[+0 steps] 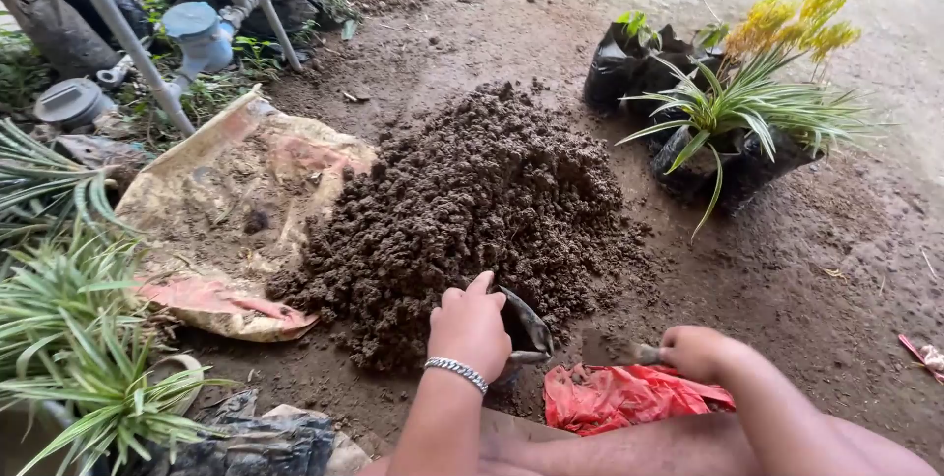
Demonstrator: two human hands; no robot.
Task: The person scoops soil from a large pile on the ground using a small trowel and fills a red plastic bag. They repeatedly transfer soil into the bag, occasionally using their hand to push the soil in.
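At the near edge of the soil pile (pixel 472 210), my left hand (pixel 472 330) grips the rim of a black bag (pixel 526 330), mouth facing right. My right hand (pixel 696 350), closed on a trowel (pixel 615 349), lies just right, blade pointing at the bag.

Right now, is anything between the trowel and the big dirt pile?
Nothing visible. The right hand holds the trowel beside the soil pile, bare ground between. The left hand holds a black bag at the pile's edge.
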